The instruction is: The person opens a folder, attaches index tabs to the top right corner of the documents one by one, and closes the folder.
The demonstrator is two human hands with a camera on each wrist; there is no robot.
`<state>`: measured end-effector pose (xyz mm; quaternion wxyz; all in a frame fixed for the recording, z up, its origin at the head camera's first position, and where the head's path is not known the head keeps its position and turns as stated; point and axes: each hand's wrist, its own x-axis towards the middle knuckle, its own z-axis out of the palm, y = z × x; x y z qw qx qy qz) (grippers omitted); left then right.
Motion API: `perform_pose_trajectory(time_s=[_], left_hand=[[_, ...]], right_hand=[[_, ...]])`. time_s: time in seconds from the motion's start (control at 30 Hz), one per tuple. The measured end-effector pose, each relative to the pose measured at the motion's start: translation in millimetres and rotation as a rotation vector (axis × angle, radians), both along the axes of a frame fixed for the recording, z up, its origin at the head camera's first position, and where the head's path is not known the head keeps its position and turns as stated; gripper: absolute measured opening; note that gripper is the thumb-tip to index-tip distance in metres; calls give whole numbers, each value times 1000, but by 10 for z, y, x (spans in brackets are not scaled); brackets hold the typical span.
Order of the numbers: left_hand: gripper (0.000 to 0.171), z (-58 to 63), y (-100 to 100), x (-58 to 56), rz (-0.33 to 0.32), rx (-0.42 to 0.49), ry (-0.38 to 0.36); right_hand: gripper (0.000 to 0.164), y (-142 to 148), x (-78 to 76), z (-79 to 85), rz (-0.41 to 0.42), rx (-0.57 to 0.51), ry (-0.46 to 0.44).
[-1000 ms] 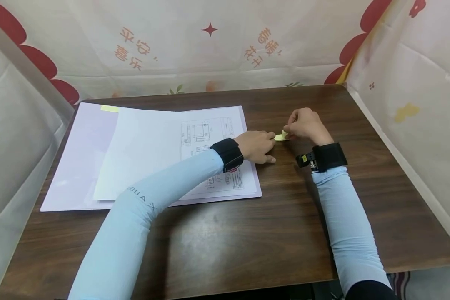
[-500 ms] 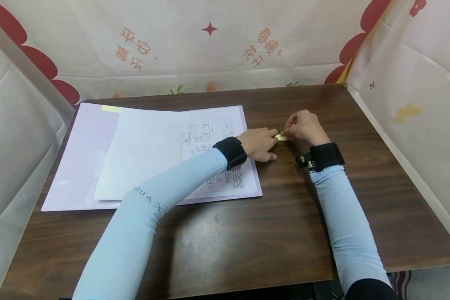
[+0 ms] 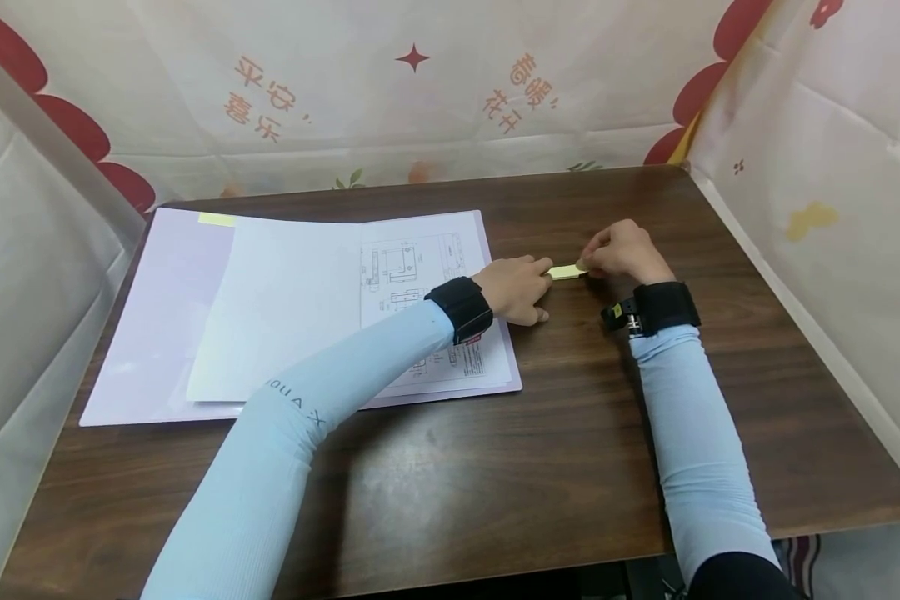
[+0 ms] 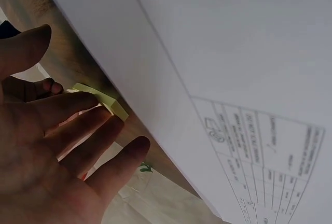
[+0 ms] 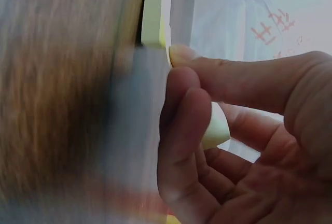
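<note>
A narrow pad of pale yellow sticky notes (image 3: pixel 566 272) lies on the table just right of the document folder. My left hand (image 3: pixel 516 289) reaches over the folder's right edge, fingers nearly straight, fingertips touching the pad's left end. In the left wrist view the pad (image 4: pixel 110 103) shows as a thick block at the fingertips. At the pad's right end, my right hand (image 3: pixel 626 250) pinches a sticky note between thumb and index finger. Part of that pale yellow note (image 5: pixel 217 128) shows behind the fingers in the right wrist view; the rest is hidden.
A pale purple folder (image 3: pixel 131 358) lies open on the brown table (image 3: pixel 570 467). Inside are a blank white page (image 3: pixel 285 308) and a printed technical drawing (image 3: pixel 453 242). One yellow strip (image 3: pixel 216 219) sits at the page's top left. Patterned curtains (image 3: pixel 420 108) surround the table.
The right hand dipped toward the left fingertips, then moved back right. The curled yellow paper seen at its fingers earlier is no longer visible from the head, and more of the pad shows.
</note>
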<state>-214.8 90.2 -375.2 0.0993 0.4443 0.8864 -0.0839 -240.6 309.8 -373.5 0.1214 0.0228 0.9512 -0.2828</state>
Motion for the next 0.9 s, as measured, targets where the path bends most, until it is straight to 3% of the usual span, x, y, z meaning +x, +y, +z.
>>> perform_pose_trajectory(time_s=[0.27, 0.57, 0.9], left_hand=[[66, 15, 20, 6, 10, -28, -2], [71, 12, 38, 7, 29, -61, 1], [68, 21, 56, 9, 21, -70, 6]], right_hand=[[34, 2, -28, 11, 64, 22, -31], [29, -64, -50, 5, 40, 18, -46], [32, 133, -54, -32, 61, -46, -54]])
